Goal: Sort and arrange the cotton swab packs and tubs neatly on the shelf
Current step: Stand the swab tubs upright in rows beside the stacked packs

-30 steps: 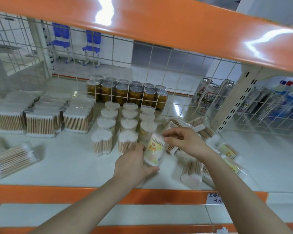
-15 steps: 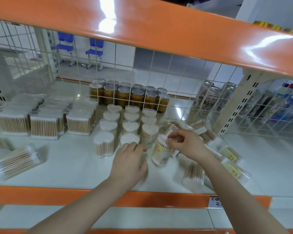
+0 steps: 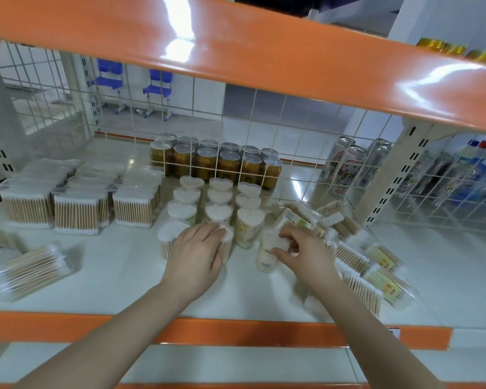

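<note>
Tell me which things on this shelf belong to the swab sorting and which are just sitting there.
Part of the job:
- tub gripped by the right hand
- front tub under the left hand
- rows of heart-shaped tubs
- square packs
- jumbled packs
- stray pack

Just sitting there:
- gold cans
- drink cans

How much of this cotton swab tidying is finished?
Roughly half. The square packs and heart-shaped tubs already stand in rows. The right hand holds a labelled tub at the block's front; the left hand rests on the front tubs. The jumbled packs remain.
</note>
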`<state>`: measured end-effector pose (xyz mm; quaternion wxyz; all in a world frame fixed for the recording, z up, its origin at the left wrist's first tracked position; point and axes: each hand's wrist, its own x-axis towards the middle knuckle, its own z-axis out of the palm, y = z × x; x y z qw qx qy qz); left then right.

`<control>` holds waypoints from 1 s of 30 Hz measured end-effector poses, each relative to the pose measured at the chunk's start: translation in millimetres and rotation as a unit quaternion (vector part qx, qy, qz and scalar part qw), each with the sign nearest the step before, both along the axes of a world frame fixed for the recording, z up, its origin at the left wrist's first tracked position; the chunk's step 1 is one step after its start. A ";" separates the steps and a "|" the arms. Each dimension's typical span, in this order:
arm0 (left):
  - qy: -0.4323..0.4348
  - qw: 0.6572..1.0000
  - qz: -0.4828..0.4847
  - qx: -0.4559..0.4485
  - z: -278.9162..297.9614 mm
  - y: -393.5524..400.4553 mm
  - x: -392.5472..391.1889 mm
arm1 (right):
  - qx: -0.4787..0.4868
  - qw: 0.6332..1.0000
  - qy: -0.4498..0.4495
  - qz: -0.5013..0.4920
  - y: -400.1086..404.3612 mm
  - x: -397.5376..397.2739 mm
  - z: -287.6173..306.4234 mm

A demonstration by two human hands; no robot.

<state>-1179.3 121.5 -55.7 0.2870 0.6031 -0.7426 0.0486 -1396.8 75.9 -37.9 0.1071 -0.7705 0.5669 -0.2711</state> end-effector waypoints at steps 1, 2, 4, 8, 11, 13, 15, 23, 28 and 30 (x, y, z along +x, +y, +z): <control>-0.004 1.000 -0.003 0.004 0.1 -0.2 0.8 | 0.000 1.000 0.005 0.002 1.6 -0.5 -0.1; -0.008 1.000 -0.006 0.006 0.1 -0.5 1.3 | 0.001 1.000 0.007 0.005 3.2 -1.0 0.0; -0.012 1.000 -0.012 0.013 0.4 -1.5 1.6 | 0.002 1.000 0.005 0.015 7.0 -1.3 -0.9; -0.018 1.000 -0.017 0.006 -0.6 -4.0 2.4 | -0.003 0.999 -0.004 0.050 14.6 1.6 -6.0; -0.020 1.000 -0.022 -0.007 -3.1 -5.5 3.9 | -0.020 0.998 -0.013 0.064 18.1 4.6 -7.1; -0.019 0.999 -0.023 -0.021 -4.0 -6.4 5.0 | -0.033 0.996 -0.014 0.079 15.3 5.9 -6.5; -0.015 0.999 -0.025 -0.038 -4.7 -7.9 5.9 | -0.021 0.996 -0.010 0.087 12.1 7.7 -4.3; -0.006 0.999 -0.029 -0.044 -6.3 -9.7 6.2 | -0.012 0.997 -0.036 0.060 7.0 28.8 -13.1; 0.003 0.999 -0.034 -0.040 -6.7 -10.7 6.0 | -0.049 0.998 -0.022 0.030 5.2 40.6 -18.9; 0.002 0.999 -0.035 -0.041 -6.0 -9.8 5.8 | -0.060 0.998 -0.022 0.021 4.4 44.1 -21.3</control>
